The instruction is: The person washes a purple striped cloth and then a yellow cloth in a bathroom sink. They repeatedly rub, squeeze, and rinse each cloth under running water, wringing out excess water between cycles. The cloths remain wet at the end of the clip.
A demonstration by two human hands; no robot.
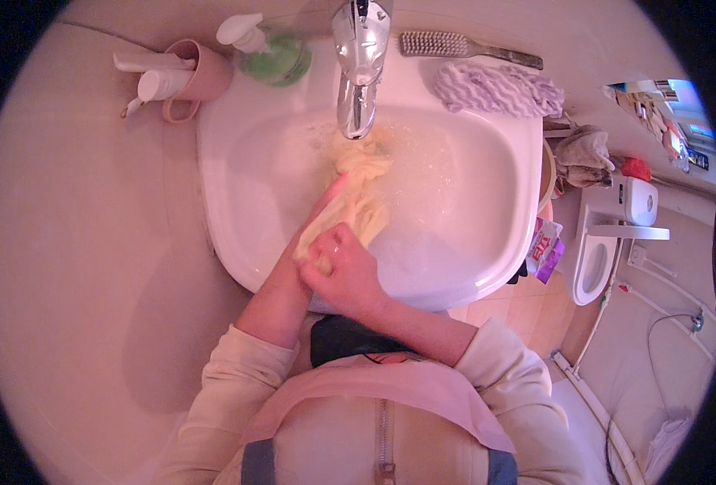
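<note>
A wet yellow cloth (367,167) lies partly in cloudy, sudsy water in the white washbasin (524,200), below the chrome faucet (361,73). My right hand (339,264) is closed in a fist around the near end of the cloth, above the basin's front part. My left forearm passes under the right hand, and my left hand (332,188) reaches toward the faucet beside the cloth. Cloth and water hide most of its fingers, so its grip cannot be made out.
Along the basin's back stand a pink mug (212,73) with toiletries, a pump bottle of green liquid (279,60), a bristle brush (436,45) and a purple-and-white striped cloth (497,90). To the right are a purple packet (544,250) and a toilet (593,273).
</note>
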